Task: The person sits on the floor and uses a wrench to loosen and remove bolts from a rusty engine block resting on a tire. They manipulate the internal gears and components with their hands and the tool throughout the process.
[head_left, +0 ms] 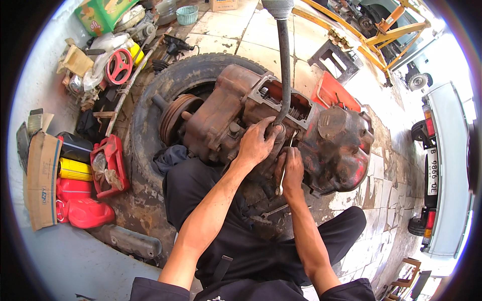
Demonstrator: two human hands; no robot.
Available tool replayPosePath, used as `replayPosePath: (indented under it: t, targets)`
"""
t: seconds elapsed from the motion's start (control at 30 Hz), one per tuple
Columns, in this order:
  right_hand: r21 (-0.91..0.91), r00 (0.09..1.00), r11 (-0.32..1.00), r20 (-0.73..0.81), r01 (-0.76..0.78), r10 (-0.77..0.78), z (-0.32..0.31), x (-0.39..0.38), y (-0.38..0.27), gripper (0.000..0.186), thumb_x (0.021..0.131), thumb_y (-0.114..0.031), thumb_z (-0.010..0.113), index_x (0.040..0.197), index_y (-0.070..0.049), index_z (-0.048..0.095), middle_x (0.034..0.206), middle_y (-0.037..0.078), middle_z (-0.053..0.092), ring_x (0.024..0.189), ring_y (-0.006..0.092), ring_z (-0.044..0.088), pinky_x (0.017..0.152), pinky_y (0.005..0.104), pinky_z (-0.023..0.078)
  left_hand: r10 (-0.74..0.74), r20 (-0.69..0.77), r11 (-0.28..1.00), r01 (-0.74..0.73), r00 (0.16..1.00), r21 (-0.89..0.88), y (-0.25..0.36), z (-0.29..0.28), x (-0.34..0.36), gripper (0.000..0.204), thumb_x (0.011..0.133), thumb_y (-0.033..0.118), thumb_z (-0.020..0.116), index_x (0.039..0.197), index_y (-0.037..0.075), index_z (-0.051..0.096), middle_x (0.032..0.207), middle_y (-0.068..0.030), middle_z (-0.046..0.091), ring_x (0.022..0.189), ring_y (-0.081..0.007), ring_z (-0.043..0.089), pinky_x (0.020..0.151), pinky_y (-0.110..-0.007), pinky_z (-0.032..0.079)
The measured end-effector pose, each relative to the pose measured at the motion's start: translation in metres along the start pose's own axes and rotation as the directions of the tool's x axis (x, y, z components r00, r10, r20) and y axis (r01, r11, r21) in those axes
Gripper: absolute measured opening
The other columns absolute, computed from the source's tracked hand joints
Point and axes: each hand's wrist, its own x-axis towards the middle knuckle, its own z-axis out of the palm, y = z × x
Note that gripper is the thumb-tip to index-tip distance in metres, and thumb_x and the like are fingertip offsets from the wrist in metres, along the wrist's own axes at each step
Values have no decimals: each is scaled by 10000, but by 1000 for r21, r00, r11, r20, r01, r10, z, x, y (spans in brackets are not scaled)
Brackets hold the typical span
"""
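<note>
A rusty gearbox housing [221, 115] with an open top rests on a large tire [145, 110], its pulley [175, 118] at the left. A long dark lever [285, 60] rises from it. My left hand [258, 143] is closed around the lever's lower end at the housing. Just right and below, my right hand [293, 170] has curled fingers on a slim metal wrench [280, 186] angled beside the housing; its fingertips are partly hidden. Another wrench [273, 213] lies low, between my legs.
Red containers [90, 213], cardboard [42, 180] and piled parts [85, 70] line the left. A red tray [326, 90] and black step stool [334, 62] stand behind the housing. A yellow frame [381, 37] is at back right, a vehicle's rear [447, 165] at far right.
</note>
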Motion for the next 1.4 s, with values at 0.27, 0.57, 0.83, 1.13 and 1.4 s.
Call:
replayPosePath:
  t: [0.27, 0.57, 0.83, 1.13, 1.4]
  targets:
    - [122, 999, 992, 22, 20, -23, -22, 54, 12, 176, 878, -108, 601, 941, 54, 571, 781, 238, 585, 725, 471, 582, 660, 532, 469, 45, -44, 999, -46, 998, -29, -1, 0, 0, 423, 963, 409, 586, 1208, 65, 608, 1076, -227, 672, 1037, -411, 619, 890, -450, 479]
    - [60, 932, 996, 361, -64, 38, -57, 110, 34, 268, 916, -209, 469, 874, 30, 583, 811, 285, 621, 845, 479, 609, 756, 495, 481, 64, -57, 998, -62, 996, 32, -8, 4, 2, 465, 964, 449, 565, 1224, 66, 607, 1060, -238, 675, 1023, -425, 630, 867, -456, 489]
    - [69, 999, 997, -4, -43, 43, -34, 5, -18, 87, 873, -31, 546, 946, 1, 581, 855, 176, 604, 819, 375, 613, 727, 454, 487, 15, -18, 1000, -15, 1000, -26, -2, 0, 0, 429, 964, 416, 565, 1217, 72, 601, 1098, -207, 668, 1045, -424, 600, 895, -483, 472]
    - [35, 1000, 999, -1, 9, -9, -3, -3, 3, 129, 859, -28, 560, 978, 19, 562, 858, 188, 557, 845, 374, 573, 743, 457, 468, 24, -41, 1000, -25, 999, -16, 0, 1, 0, 425, 968, 419, 569, 1204, 66, 603, 1060, -216, 676, 1035, -421, 614, 879, -464, 479]
    - [122, 995, 987, 4, 100, -101, -19, 34, -5, 115, 842, -57, 589, 888, 20, 517, 781, 218, 554, 740, 451, 574, 654, 527, 445, 50, -61, 999, -51, 997, -16, -6, -1, -1, 410, 970, 409, 568, 1186, 63, 610, 1064, -223, 676, 1049, -418, 618, 879, -457, 481]
